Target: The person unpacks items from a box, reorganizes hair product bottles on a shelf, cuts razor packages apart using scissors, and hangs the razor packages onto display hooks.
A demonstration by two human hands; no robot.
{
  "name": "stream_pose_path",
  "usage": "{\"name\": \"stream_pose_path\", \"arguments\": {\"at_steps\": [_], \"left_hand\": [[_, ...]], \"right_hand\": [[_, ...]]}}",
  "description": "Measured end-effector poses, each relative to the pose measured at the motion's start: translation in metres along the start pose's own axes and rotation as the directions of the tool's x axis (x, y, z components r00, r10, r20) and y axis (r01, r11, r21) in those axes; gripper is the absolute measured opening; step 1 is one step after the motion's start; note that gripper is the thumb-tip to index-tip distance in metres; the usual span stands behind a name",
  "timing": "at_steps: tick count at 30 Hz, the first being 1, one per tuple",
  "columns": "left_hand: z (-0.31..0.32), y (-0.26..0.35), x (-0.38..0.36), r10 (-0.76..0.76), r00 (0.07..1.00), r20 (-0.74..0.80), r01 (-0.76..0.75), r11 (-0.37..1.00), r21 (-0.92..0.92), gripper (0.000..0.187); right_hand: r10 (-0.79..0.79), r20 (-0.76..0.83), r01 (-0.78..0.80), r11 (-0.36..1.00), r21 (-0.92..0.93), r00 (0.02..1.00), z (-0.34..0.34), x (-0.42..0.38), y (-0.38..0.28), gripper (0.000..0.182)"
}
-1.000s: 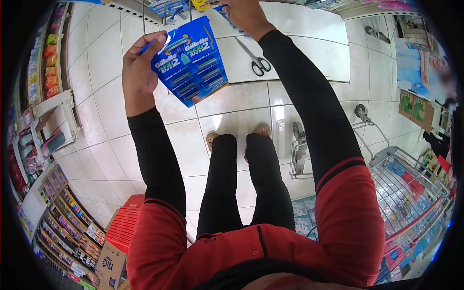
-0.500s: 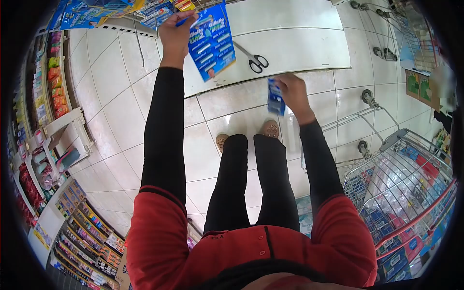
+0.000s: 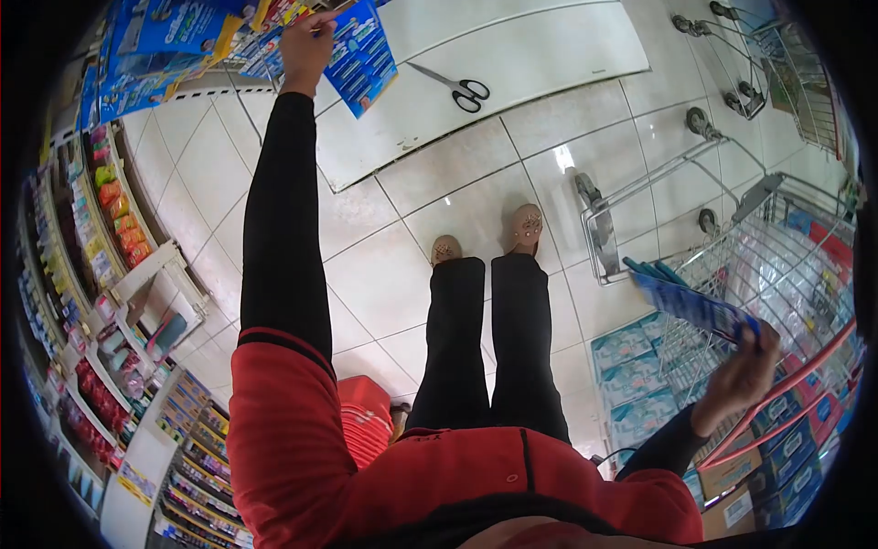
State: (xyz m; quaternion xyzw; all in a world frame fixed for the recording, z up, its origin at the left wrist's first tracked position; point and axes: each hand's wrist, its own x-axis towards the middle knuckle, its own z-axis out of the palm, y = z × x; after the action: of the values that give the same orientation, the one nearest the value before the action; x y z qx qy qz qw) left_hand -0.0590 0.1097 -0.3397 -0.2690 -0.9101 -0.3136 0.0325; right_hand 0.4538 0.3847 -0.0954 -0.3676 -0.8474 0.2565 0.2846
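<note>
My left hand reaches up to the hanging display and pinches the top edge of a blue Gillette card. Bags of blue razors hang just left of that hand. My right hand is stretched far out to the right, its fingers closed on the end of a blue razor pack. Teal handles stick out along the far side of this pack. Beneath it is the wire shopping cart. Black-handled scissors lie on the white shelf base, right of the card.
Stocked shelves curve along the left. Red stacked baskets stand by my left side. Light-blue packs are piled beside the cart, with boxes under it. Another cart stands at the upper right.
My right hand has swung from above the floor in front of me out to the right over the cart, holding a razor pack. My left hand and its card have shifted up and left.
</note>
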Motion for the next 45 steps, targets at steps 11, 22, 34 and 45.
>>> {"name": "stream_pose_path", "arguments": {"at_steps": [11,22,34,45], "left_hand": [[-0.026,0.048,-0.069,-0.102,0.988,0.116,0.121,0.977,-0.173,0.013],[-0.049,0.155,-0.32,-0.173,0.81,0.561,0.441,0.81,-0.387,0.013],[-0.16,0.232,-0.354,-0.096,0.849,0.519,0.432,0.692,-0.579,0.009],[-0.369,0.365,-0.324,0.158,0.937,0.313,0.096,0.742,-0.664,0.012]], "right_hand": [[-0.171,-0.176,0.038,0.812,-0.583,0.969,-0.075,-0.056,-0.031,0.01],[-0.019,0.01,0.022,0.849,-0.529,1.0,-0.087,-0.069,-0.031,0.013],[-0.146,0.165,0.198,0.909,-0.366,0.975,-0.084,-0.147,-0.074,0.01],[-0.477,0.026,0.474,0.863,-0.178,0.879,-0.115,-0.194,-0.118,0.011]]}}
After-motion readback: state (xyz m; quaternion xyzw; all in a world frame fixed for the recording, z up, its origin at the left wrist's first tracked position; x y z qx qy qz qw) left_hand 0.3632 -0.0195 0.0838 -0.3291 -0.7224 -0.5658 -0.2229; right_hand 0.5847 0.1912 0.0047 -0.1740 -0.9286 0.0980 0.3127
